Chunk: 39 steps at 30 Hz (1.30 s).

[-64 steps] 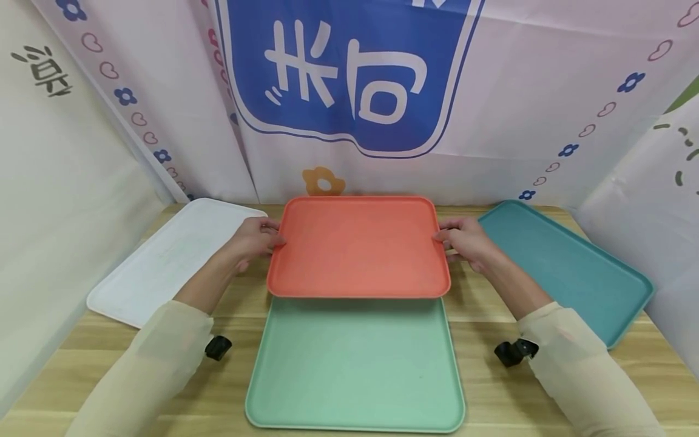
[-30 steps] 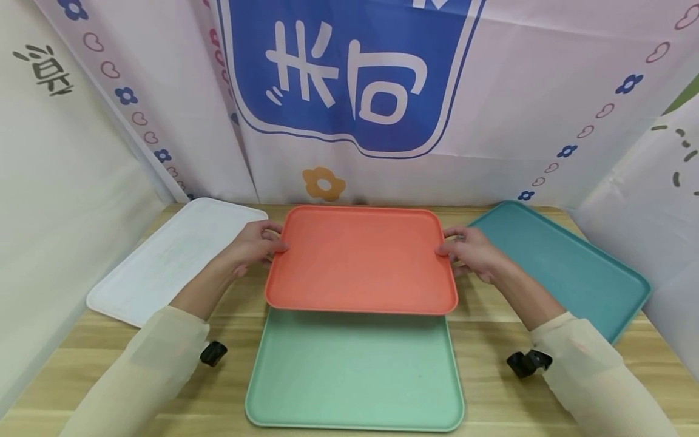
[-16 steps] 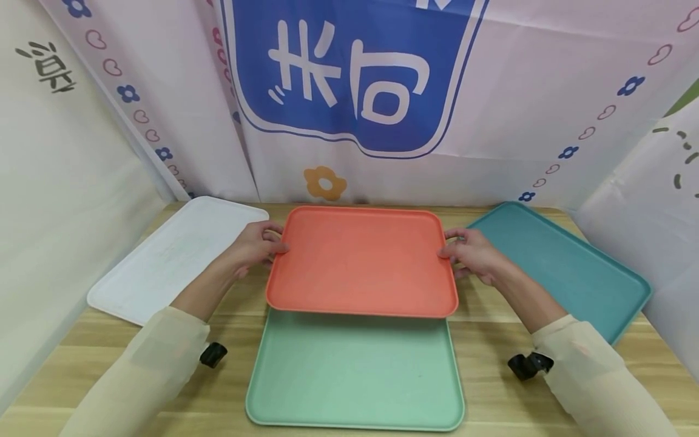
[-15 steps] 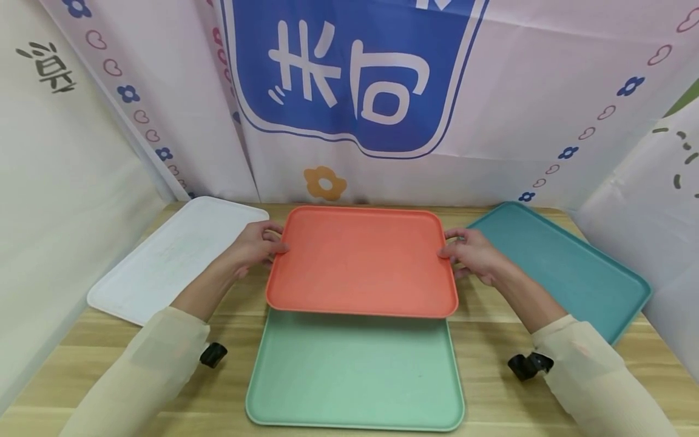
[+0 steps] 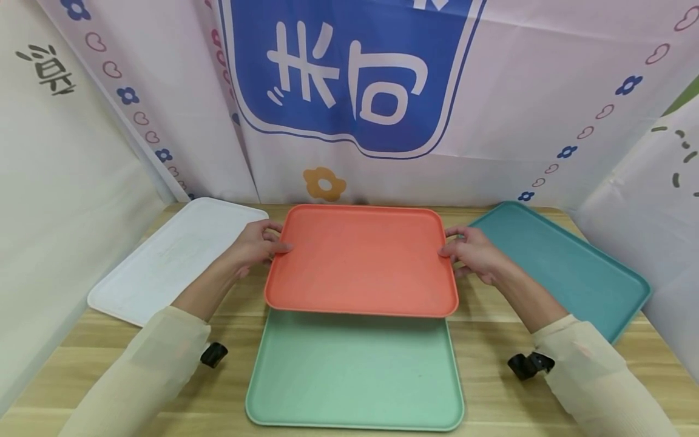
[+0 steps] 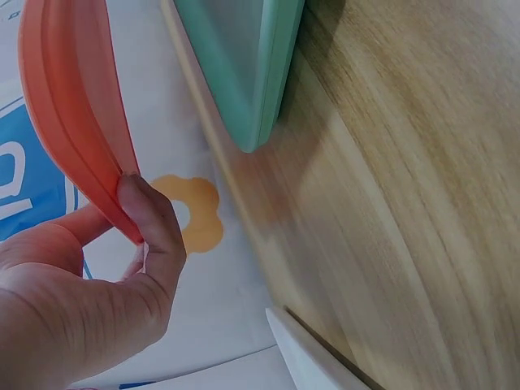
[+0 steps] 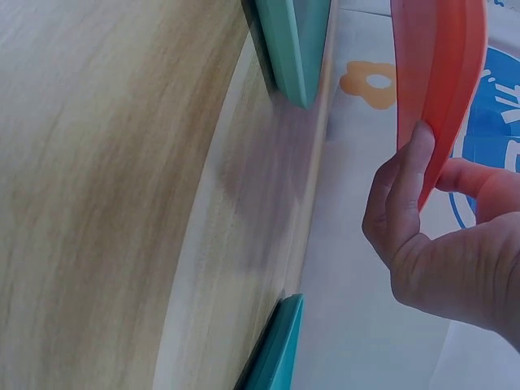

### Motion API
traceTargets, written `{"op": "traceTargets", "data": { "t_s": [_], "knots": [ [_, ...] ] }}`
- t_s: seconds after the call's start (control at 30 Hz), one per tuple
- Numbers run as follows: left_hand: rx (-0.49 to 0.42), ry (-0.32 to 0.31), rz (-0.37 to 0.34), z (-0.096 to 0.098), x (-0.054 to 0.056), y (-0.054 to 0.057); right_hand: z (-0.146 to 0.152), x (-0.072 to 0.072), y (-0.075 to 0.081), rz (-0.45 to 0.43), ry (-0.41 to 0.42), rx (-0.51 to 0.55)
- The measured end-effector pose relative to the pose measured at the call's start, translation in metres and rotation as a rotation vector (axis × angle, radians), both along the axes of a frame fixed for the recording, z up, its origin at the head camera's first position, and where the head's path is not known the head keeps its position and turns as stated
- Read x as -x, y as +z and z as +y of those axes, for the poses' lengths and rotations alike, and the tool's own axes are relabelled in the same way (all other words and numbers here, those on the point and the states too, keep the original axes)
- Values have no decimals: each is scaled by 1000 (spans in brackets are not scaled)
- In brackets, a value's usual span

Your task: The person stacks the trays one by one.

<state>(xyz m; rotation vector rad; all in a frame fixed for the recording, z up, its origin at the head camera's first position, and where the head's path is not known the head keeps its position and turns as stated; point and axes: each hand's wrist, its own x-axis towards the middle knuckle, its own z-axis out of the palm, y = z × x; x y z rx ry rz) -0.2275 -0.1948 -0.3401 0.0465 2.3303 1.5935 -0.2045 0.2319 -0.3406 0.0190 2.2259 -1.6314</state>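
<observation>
Between my two hands, a coral-red rectangular tray (image 5: 361,261) is held in the air above the rear part of a mint-green tray (image 5: 357,370). My left hand (image 5: 255,246) pinches its left short edge, thumb on top and fingers beneath. On the opposite short edge my right hand (image 5: 474,252) has the same pinch. Both wrist views show a gap between the red tray (image 6: 77,106) and the wooden table. The green tray lies flat on the table, its back part hidden under the red one in the head view.
A white tray (image 5: 175,255) lies slanted at the left, partly behind my left forearm. At the right, a teal tray (image 5: 562,267) lies slanted, partly behind my right forearm. A printed cloth (image 5: 491,121) hangs behind the wooden table (image 5: 491,394), with pale cloth on both sides.
Since the oldest frame, the red tray has come toward me and covers slightly more of the green tray; both hands moved with it. Over the last second it has barely moved.
</observation>
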Motion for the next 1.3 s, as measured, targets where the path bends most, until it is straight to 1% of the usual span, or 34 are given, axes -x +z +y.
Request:
{"op": "traceTargets", "data": {
  "t_s": [0.23, 0.5, 0.8, 1.03, 1.3],
  "knots": [
    [4, -4, -3, 1, -2, 1, 0, -1, 0, 2, 3, -4],
    [22, -17, 2, 1, -5, 0, 1, -3, -1, 9, 7, -38],
    [49, -43, -2, 0, -11, -3, 4, -10, -6, 5, 35, -40],
    [60, -49, -19, -2, -15, -4, 4, -13, -10, -2, 50, -37],
    [51, -89, -37, -4, -19, -9, 3, -18, -12, -9, 65, -38]
  ]
}}
